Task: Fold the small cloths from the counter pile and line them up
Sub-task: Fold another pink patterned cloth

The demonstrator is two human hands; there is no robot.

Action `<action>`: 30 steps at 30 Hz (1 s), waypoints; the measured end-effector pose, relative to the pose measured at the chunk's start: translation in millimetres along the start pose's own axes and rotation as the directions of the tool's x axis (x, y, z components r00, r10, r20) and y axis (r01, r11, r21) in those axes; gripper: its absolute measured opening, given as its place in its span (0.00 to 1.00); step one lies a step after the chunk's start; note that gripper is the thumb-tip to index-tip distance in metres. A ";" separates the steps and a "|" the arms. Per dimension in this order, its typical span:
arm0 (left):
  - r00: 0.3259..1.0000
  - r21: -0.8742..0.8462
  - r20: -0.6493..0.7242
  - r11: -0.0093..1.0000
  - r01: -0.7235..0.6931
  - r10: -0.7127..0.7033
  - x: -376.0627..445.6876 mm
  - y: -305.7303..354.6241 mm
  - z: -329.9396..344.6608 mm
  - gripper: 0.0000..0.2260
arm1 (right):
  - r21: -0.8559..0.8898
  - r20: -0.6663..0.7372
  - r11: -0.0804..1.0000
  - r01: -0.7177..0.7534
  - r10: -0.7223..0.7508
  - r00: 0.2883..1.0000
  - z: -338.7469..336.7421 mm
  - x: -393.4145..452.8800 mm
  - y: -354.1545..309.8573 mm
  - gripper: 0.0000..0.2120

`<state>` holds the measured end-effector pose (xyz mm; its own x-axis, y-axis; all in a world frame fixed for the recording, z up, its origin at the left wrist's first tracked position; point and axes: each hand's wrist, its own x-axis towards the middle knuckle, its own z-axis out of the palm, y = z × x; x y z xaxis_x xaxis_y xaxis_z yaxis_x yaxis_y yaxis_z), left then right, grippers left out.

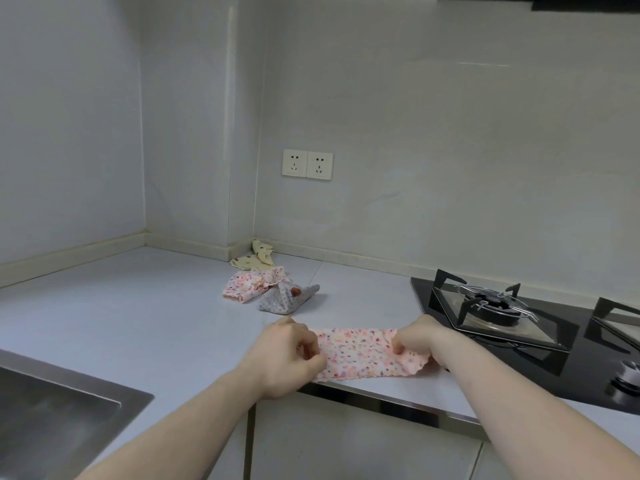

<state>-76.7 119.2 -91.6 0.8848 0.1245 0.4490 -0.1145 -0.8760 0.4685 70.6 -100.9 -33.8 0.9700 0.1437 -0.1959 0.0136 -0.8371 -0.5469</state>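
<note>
Kitchen corner, pale walls, white table (138,306) with a sink (52,410) at near left and a gas hob (502,317) at right. Double wall socket (307,164) above the back edge.

Progress: early, by my read. One pink dotted cloth (363,355) lies at the table's front edge, stretched between both hands and looking like a band, probably folded once already. Left hand (287,358) pinches its left end, fingers curled onto the fabric. Right hand (415,337) pinches the right end the same way. No finished, lined-up cloths visible anywhere in view, so this looks like the first one in work.

Left to do: the pile (266,285) sits well back near the wall corner, apart from the hands. It holds at least three unfolded pieces: a yellow cloth (254,259) against the wall, a second pink cloth (249,285) in front of it, and a grey dotted cloth (287,299) nearest, crumpled, with a small reddish spot on it. Can't tell if more are buried.

Containers: only the sink; the visible part of its basin holds nothing I can make out. Hob burner carries no pot.
</note>
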 end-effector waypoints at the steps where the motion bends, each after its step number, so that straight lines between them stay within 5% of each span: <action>1: 1.000 -0.004 0.002 1.000 0.000 0.000 -0.8 0.4 -0.9 0.14 | 0.027 0.007 1.000 -0.013 0.013 1.000 -2.5 -0.5 2.0 0.25; 9: 0.998 -0.003 -0.040 0.999 0.053 -0.054 -0.2 -6.4 -0.5 0.11 | 0.353 -0.003 0.935 -0.025 0.027 1.000 -14.8 -9.0 14.3 0.27; 13: 0.994 -0.003 0.004 0.994 0.111 -0.111 0.7 -6.8 -1.3 0.08 | 0.422 -0.027 0.906 0.034 -0.024 0.999 -20.3 -14.9 2.0 0.15; 21: 0.948 -0.232 -0.055 0.927 0.295 -0.315 1.9 -10.6 -3.7 0.06 | 0.471 -0.080 0.854 0.222 -0.209 0.975 -6.7 -35.0 -47.5 0.08; 30: 0.915 -0.319 -0.110 0.886 0.337 -0.388 4.1 -13.5 -5.9 0.08 | 0.297 -0.056 0.890 0.345 -0.345 0.937 46.6 -51.9 -68.7 0.13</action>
<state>-74.2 134.2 -91.6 0.8046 0.5047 0.3128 0.0527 -0.5854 0.8090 8.0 -26.3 -24.0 0.9180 0.3934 0.0507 0.2748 -0.5386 -0.7965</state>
